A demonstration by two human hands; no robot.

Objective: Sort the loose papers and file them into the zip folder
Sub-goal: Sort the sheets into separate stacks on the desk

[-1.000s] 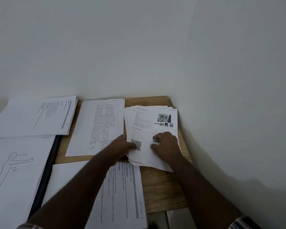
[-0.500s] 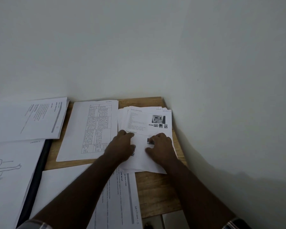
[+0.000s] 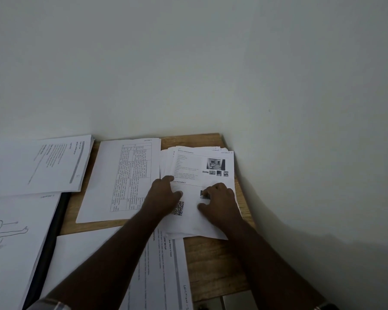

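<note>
A stack of papers (image 3: 202,168) is seen at the far right corner of a wooden table (image 3: 213,265), close to the wall (image 3: 211,63). Its sheets are fanned slightly at the left and top edges, and the top sheet carries printed text, small photographs and a square code. The left hand (image 3: 164,195) is laid on the left side of the stack, fingers bent loosely with the tips pressed on the top sheet; nothing is pinched or lifted by it. The right hand (image 3: 220,200) is rested on the right side of the same sheet, its fingers curled with the tips down on the paper; whether a sheet edge is gripped under them cannot be told.

Just left of the stack a sheet with a table (image 3: 121,180) is laid flat. Further left, a printed pile (image 3: 40,164) is placed at the back edge, and a sheet with a line drawing (image 3: 14,238) is seen in front of it. A dark strip (image 3: 47,249), possibly the folder's edge, is shown beside the drawing; this cannot be confirmed. A near sheet of text (image 3: 161,276) is partly covered by the left forearm.
</note>
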